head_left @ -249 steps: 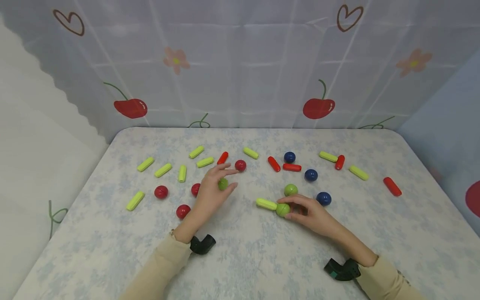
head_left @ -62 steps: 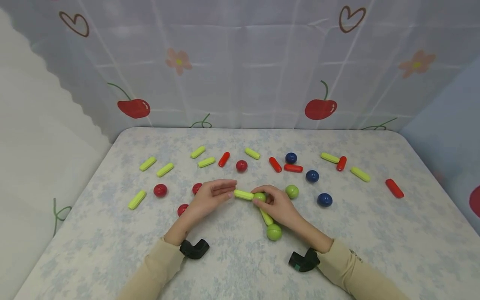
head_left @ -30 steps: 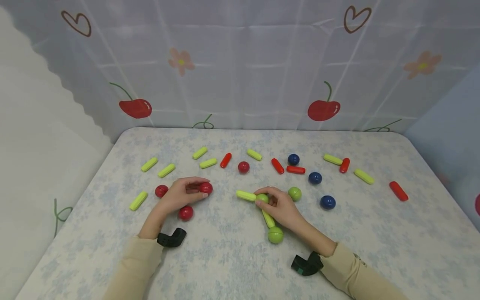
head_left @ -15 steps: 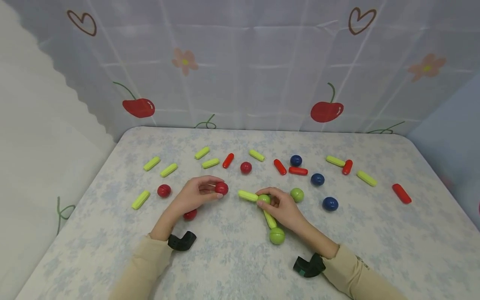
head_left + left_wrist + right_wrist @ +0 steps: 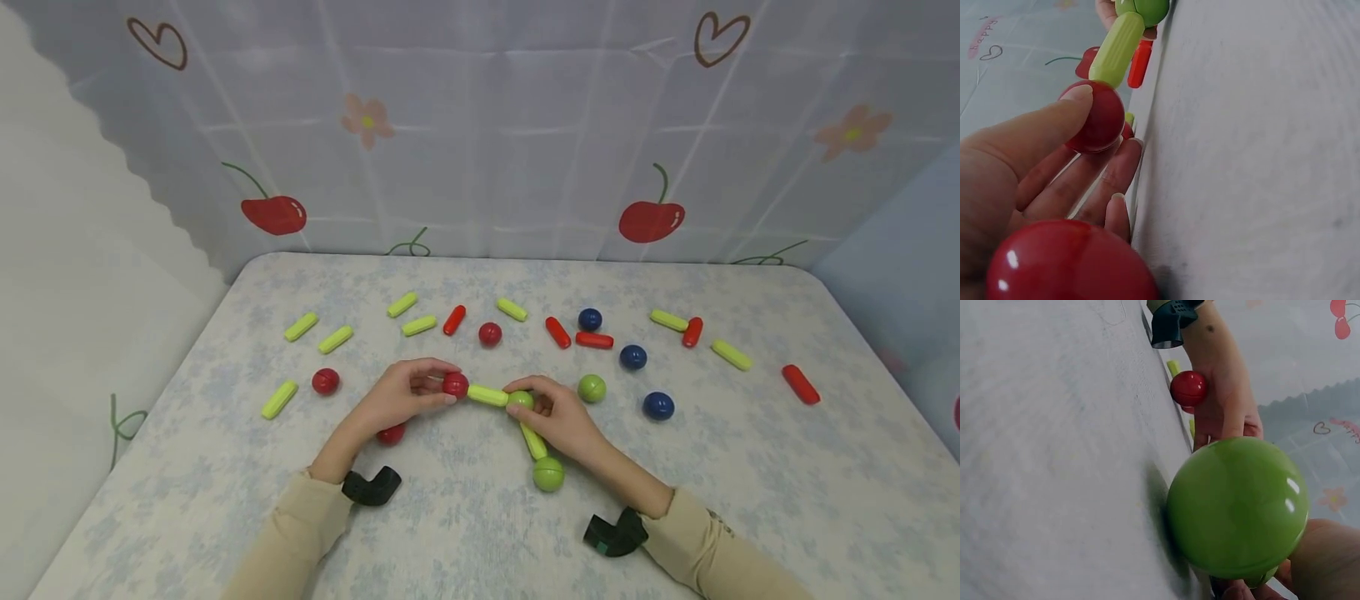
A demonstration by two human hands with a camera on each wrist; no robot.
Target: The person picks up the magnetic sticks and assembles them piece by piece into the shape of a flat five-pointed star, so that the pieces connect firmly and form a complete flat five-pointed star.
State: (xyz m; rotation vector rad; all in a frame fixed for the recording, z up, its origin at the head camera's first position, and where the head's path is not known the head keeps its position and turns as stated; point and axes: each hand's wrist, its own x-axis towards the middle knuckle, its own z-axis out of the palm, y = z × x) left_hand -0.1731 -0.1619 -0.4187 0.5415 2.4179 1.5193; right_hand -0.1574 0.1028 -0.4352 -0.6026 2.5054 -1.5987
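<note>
In the head view my left hand (image 5: 401, 396) pinches a red ball (image 5: 455, 385) between thumb and fingers. The ball meets the left end of a yellow-green stick (image 5: 488, 396); the left wrist view shows stick and red ball (image 5: 1102, 119) end to end. My right hand (image 5: 558, 414) grips a green ball (image 5: 521, 402) at the stick's other end. From that ball a second yellow-green stick (image 5: 533, 442) runs toward me to another green ball (image 5: 549, 474), which looms large in the right wrist view. A second red ball (image 5: 391, 434) lies partly hidden under my left wrist.
Loose yellow-green sticks (image 5: 335, 339) and red sticks (image 5: 557, 332) lie across the back of the table (image 5: 465, 525). A red ball (image 5: 326, 382) is at left, another red ball (image 5: 490, 334) behind. Blue balls (image 5: 633, 357) and a green ball (image 5: 592, 388) lie right of centre.
My left hand has picked up a red ball from the left and carried it right to the stick's end. Earlier, the green balls and sticks were joined; my right hand keeps holding the middle ball.
</note>
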